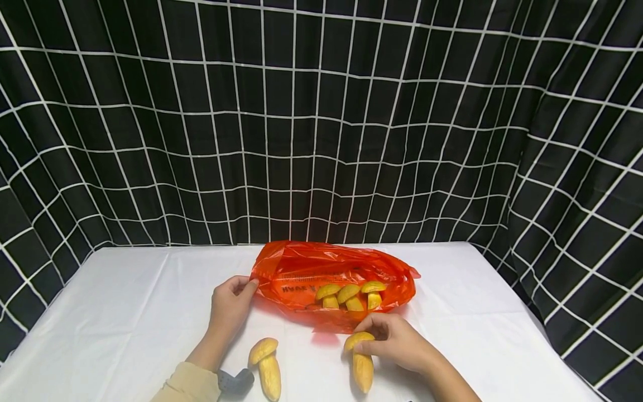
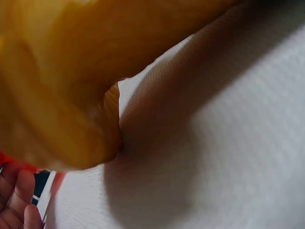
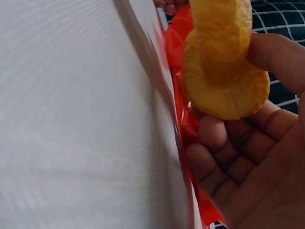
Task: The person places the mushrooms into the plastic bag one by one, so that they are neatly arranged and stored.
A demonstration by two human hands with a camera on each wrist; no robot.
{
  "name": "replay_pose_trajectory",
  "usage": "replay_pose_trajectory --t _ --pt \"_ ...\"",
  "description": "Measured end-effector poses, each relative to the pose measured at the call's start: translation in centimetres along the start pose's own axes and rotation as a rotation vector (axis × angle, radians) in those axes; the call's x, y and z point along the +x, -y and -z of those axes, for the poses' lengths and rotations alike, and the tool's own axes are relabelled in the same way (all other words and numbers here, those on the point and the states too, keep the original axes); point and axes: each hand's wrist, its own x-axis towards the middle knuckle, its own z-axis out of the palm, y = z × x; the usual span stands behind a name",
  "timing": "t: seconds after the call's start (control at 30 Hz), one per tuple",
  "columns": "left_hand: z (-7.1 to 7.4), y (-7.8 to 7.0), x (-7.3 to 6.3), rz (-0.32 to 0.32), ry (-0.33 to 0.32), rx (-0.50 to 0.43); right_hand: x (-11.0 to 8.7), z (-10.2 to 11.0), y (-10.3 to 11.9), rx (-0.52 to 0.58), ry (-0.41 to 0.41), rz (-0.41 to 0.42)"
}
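A red plastic bag (image 1: 301,262) lies on its side with its mouth facing me, and three yellow mushrooms (image 1: 349,297) rest inside it. At the bag's left edge my left hand (image 1: 232,301) pinches the plastic between thumb and fingers. My right hand (image 1: 397,341) grips a yellow mushroom (image 1: 363,368) by its cap, just in front of the bag. In the right wrist view, the thumb and curled fingers hold this mushroom (image 3: 224,52). One more mushroom (image 1: 270,373) lies on the table near my left forearm, and it looms large in the left wrist view.
A white cloth covers the table (image 1: 150,301). Behind and beside it hang black curtains (image 1: 321,123) with a white grid. A dark grey wrist device (image 1: 236,382) sits at my left cuff, close to the loose mushroom.
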Motion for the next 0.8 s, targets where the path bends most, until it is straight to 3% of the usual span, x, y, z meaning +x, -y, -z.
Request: replay_pose_trajectory --t 0.17,0.5,0.8 --pt "-0.04 0.05 0.04 -0.004 0.0 -0.012 -0.05 0.06 0.12 0.003 -0.052 0.019" --pt "-0.06 0.14 0.04 -0.007 -0.003 -0.009 -0.19 0.11 0.66 0.126 -0.107 0.053" --pt "0.02 -0.06 0.01 -0.024 -0.007 -0.008 -0.1 0.28 1.0 0.092 -0.272 0.038"
